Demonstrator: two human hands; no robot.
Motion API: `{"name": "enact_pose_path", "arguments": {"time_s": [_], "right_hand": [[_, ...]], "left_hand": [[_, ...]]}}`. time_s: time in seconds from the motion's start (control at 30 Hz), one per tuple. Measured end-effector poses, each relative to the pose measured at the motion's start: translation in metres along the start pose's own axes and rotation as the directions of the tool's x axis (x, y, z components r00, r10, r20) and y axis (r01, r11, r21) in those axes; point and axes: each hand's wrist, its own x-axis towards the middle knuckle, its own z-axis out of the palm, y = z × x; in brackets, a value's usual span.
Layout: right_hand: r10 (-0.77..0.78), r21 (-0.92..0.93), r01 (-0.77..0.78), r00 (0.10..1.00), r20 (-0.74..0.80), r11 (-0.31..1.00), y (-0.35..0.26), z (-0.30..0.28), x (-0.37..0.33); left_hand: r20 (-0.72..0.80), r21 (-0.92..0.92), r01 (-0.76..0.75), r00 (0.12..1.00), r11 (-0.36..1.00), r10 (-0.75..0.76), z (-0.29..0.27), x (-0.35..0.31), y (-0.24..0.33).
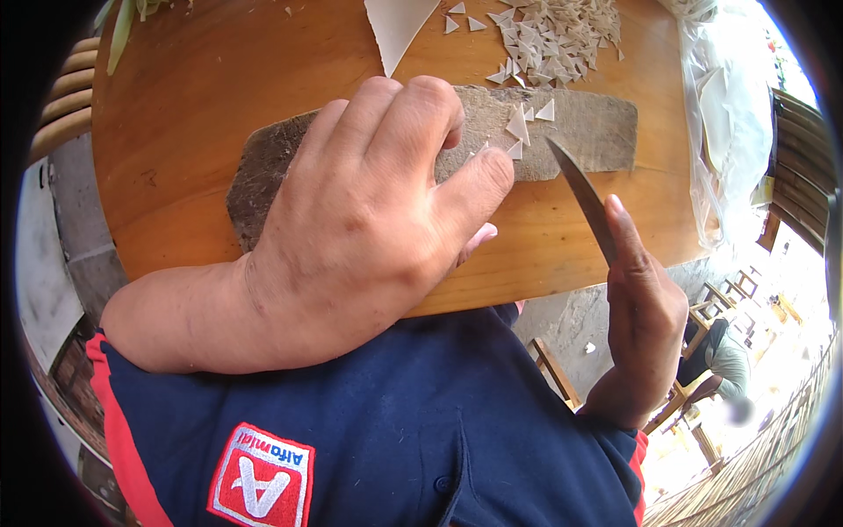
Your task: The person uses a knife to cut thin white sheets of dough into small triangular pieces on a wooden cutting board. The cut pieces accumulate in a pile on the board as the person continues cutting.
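Note:
My left hand (360, 193) bends over a worn wooden cutting board (597, 132), its thumb stretched apart from the curled forefinger. Most of its fingertips, and whatever lies beneath the palm, are hidden. Close to the thumb, several small off-white triangular pieces (518, 127) lie on the board. In my right hand (645, 307) is a knife (580, 189), its blade pointing up and leftward just off the board's near edge. The right forefinger rests along the blade's back.
Beyond the board are a heap of small cut triangles (558, 39) and a larger pale sheet (399, 31). A clear plastic bag (707, 132) lies at the table's (193, 79) right edge. Green strips (121, 35) lie far left. Another person (724, 360) is at lower right.

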Motion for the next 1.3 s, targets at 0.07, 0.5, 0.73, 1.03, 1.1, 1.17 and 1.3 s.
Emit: {"name": "enact_pose_path", "arguments": {"time_s": [0.07,0.5,0.73,1.03,1.1,1.17,1.3], "right_hand": [[0.040,0.037,-0.040,0.999,0.019,0.998,-0.003,-0.003,-0.003],[-0.112,-0.015,0.112,0.994,-0.003,0.994,-0.006,0.004,0.009],[-0.129,-0.017,0.129,0.992,0.000,0.992,-0.004,0.002,0.012],[-0.211,0.054,0.212,0.977,-0.033,0.976,0.002,0.010,0.018],[-0.229,0.057,0.230,0.973,-0.032,0.971,0.000,0.010,0.022],[-0.211,0.014,0.211,0.978,-0.009,0.977,-0.004,0.006,0.022],[-0.155,-0.090,0.157,0.988,0.027,0.984,-0.003,-0.001,0.012]], "left_hand": [[0.005,0.000,-0.003,1.000,1.000,0.003,0.001,0.000,0.000],[-0.037,0.076,-0.036,0.999,0.996,0.039,0.009,-0.003,-0.002],[-0.058,0.080,-0.044,0.997,0.996,0.049,0.010,-0.003,-0.003],[-0.041,0.107,-0.058,0.997,0.993,0.063,0.009,-0.001,-0.003],[-0.043,0.113,-0.055,0.997,0.992,0.061,0.010,0.000,-0.002],[-0.053,0.116,-0.054,0.997,0.992,0.061,0.011,0.000,-0.003],[-0.059,0.108,-0.056,0.996,0.993,0.063,0.011,-0.001,-0.003]]}}
